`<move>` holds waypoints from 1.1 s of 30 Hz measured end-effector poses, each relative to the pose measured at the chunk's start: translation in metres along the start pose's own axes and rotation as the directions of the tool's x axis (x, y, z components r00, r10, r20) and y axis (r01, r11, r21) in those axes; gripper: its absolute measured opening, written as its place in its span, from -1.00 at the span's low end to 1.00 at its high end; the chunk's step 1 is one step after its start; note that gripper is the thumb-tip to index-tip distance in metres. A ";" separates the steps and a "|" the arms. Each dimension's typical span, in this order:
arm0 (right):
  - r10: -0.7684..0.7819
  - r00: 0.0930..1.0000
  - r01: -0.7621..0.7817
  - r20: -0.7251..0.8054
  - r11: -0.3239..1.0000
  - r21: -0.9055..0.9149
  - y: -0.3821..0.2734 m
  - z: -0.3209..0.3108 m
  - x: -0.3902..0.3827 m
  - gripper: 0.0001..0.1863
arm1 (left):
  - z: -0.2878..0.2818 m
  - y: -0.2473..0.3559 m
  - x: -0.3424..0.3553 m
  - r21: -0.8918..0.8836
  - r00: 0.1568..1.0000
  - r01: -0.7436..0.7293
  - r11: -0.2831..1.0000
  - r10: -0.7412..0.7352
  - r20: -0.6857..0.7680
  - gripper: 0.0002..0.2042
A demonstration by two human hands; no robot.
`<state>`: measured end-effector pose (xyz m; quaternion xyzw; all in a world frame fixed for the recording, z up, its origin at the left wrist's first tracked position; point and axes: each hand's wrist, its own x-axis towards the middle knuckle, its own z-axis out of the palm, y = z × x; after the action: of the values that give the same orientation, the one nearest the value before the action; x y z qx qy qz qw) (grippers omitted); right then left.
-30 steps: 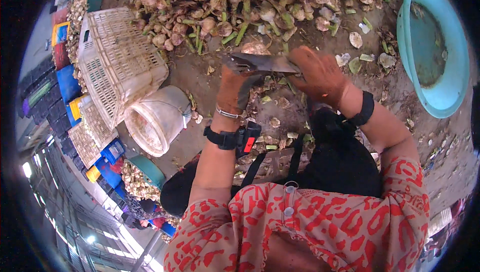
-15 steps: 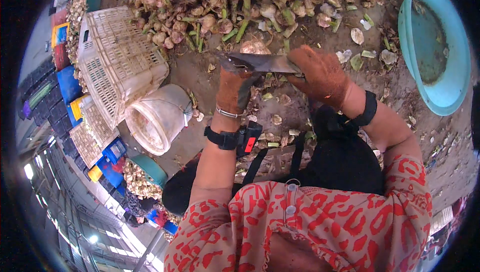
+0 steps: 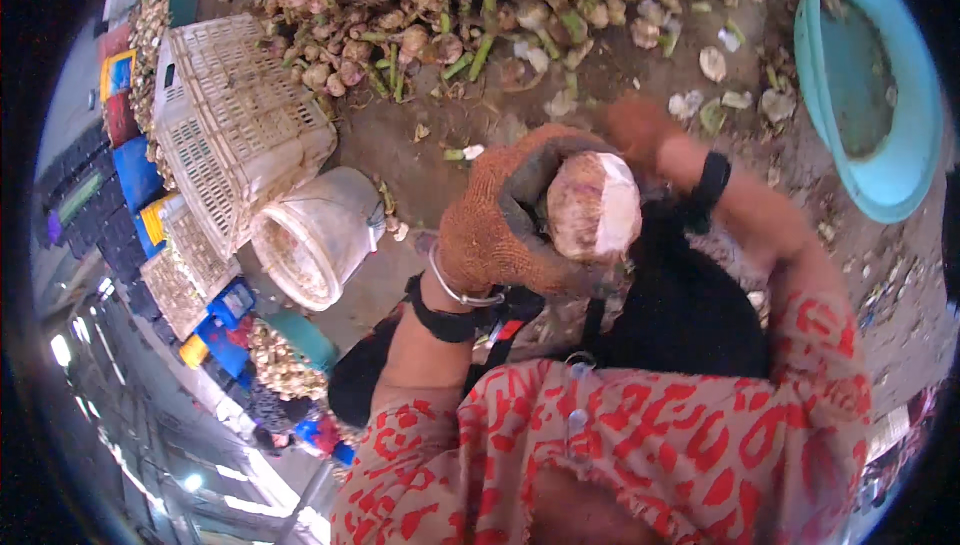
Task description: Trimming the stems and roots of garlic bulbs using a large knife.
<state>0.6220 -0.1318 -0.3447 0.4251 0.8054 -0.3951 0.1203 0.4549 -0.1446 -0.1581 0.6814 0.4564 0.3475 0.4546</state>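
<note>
My left hand (image 3: 497, 215), in a rust-coloured glove with a dark palm, is closed round a garlic bulb (image 3: 577, 213). The bulb is pinkish with a bare white patch on its right side. Just beyond it to the right is my right hand (image 3: 645, 133), also gloved and smeared by motion, so its fingers and anything in them cannot be made out. Ahead of both hands lies a heap of garlic bulbs (image 3: 415, 40), many with green cut stems.
To the left are a dirty white plastic crate (image 3: 235, 110), tilted, and a white bucket (image 3: 345, 210) on its side. A turquoise basin (image 3: 815, 55) stands at the right. Peel scraps (image 3: 712, 64) are strewn over the ground. Blue and yellow containers line the far left.
My left hand has turned and come nearer, now showing the bulb. My right hand has drawn back to the right. The knife blade seen between the hands before is no longer visible.
</note>
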 end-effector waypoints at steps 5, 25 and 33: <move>0.116 0.947 -0.009 -0.299 0.941 0.337 -0.017 -0.028 -0.015 -0.55 | 0.002 -0.007 -0.003 -0.187 0.931 0.358 0.915 -0.365 -0.005 -0.38; 0.251 0.874 -0.135 -0.416 0.948 0.289 -0.015 -0.032 -0.038 -0.66 | 0.003 -0.052 -0.015 -0.207 0.896 0.410 0.888 -0.435 -0.092 -0.42; -0.126 0.616 0.572 -0.778 0.751 0.331 -0.026 -0.056 -0.037 -0.62 | 0.015 -0.041 -0.001 0.644 0.998 -0.040 0.764 0.000 0.062 -0.34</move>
<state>0.6320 -0.1212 -0.2741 0.3848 0.7061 -0.4278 -0.4127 0.4551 -0.1426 -0.2016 0.8106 0.5273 0.1544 0.2027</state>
